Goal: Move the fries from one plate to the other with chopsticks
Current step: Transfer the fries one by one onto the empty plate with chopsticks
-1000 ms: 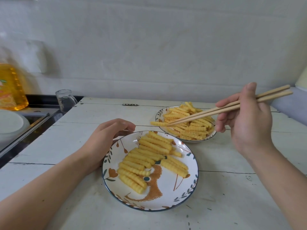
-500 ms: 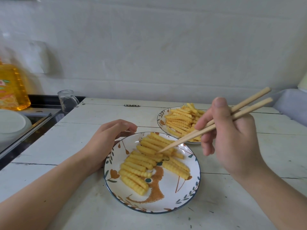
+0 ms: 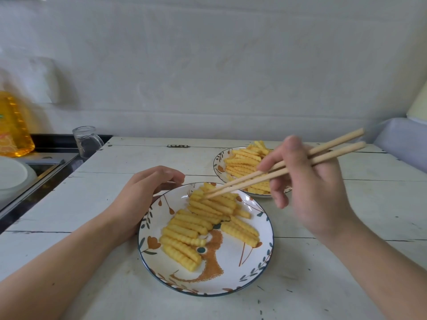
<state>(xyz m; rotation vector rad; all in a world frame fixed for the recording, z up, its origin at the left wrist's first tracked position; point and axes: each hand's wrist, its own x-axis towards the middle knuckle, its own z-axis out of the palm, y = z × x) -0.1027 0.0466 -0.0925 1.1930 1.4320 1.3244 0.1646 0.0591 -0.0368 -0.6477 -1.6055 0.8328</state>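
the right hand (image 3: 316, 192) grips a pair of light wooden chopsticks (image 3: 284, 168), fingers curled round them, the tips resting on the top of the crinkle-cut yellow fries (image 3: 208, 215) heaped on the near round white plate with a leaf border and an orange painted figure (image 3: 231, 273). the left hand (image 3: 143, 197) lies beside that plate's left rim, fingers loosely curled and holding nothing. behind the chopsticks, partly hidden by the right hand, stands a second patterned white plate (image 3: 219, 158) with more crinkle fries (image 3: 245, 160). both plates sit on the white painted plank surface (image 3: 138, 158). to the far left are a clear glass cup (image 3: 86, 140), a yellow oil bottle (image 3: 13, 128) and a white round dish (image 3: 11, 174) by a dark counter edge.
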